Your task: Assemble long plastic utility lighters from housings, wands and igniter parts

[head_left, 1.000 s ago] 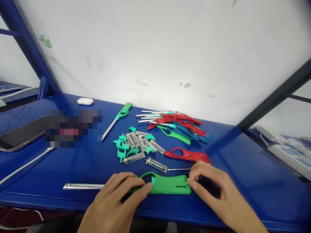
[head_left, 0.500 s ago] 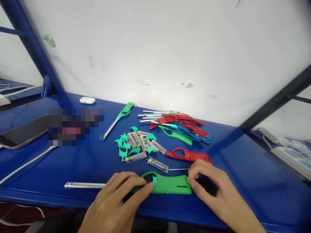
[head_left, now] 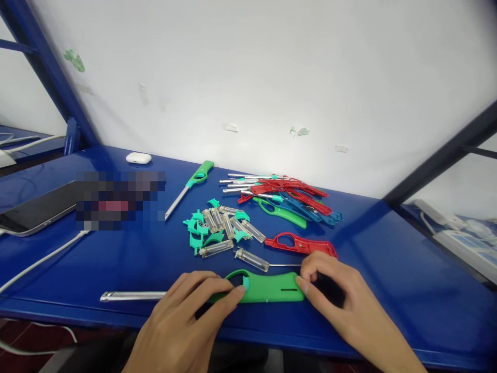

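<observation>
In the head view, the blue desk (head_left: 419, 280) carries, at the left, a phone (head_left: 34, 210), a white cable (head_left: 50, 255), a small white case (head_left: 139, 158) and a blurred-out patch. A second green lighter (head_left: 204, 171) lies slantwise near the wall; to its right sits a pile of red, blue and green casings (head_left: 287, 194) with metal tubes. Nearer are teal pieces (head_left: 196, 241) mixed with clear tanks (head_left: 216, 248). Just beyond the work lie a single tank (head_left: 252, 259), a red half-casing (head_left: 301, 244) and a thin rod (head_left: 285, 266) (its right end hidden by fingers). The long green lighter (head_left: 272, 287) lies along the near edge, its tube pointing left. The hands are apart: the left hand (head_left: 186, 311) is clamped over its neck, thumb at the teal trigger; the right hand (head_left: 341, 295) has thumb and forefinger bent close together at the butt end, though whether they pinch anything cannot be told.
</observation>
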Demonstrator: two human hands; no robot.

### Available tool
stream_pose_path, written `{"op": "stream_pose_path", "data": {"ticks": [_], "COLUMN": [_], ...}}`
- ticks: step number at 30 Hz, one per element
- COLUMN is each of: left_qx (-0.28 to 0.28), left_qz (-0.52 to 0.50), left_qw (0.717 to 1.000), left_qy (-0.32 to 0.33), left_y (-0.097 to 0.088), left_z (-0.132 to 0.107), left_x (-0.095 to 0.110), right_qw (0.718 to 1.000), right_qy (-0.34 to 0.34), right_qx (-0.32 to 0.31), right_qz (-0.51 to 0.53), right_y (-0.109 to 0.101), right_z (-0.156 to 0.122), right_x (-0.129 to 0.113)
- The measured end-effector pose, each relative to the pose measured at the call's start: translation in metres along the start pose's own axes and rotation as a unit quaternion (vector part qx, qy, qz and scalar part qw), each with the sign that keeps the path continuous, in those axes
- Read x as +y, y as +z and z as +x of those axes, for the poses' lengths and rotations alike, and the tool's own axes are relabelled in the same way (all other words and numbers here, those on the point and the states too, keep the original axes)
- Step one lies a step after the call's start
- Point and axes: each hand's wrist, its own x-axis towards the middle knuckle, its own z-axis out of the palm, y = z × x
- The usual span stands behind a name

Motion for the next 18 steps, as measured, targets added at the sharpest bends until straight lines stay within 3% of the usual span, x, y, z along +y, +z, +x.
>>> {"op": "stream_pose_path", "data": {"ticks": [8, 18], "left_qx": [0.026, 0.002], "left_qz": [-0.007, -0.006], "left_qw": [1.0, 1.0], "left_qy": [0.006, 0.004], "left_y": [0.0022, 0.0023], "left_z": [0.0016, -0.0007], "left_x": [-0.0007, -0.0008], "right_qw": [1.0, 1.0], "right_qy": [0.015, -0.002], "right_qx": [-0.005, -0.008], "right_qz": [-0.024, -0.024], "right_y": [0.003, 0.0024], "right_z": [0.0014, -0.0003], "right_x": [-0.0006, -0.0007]}}
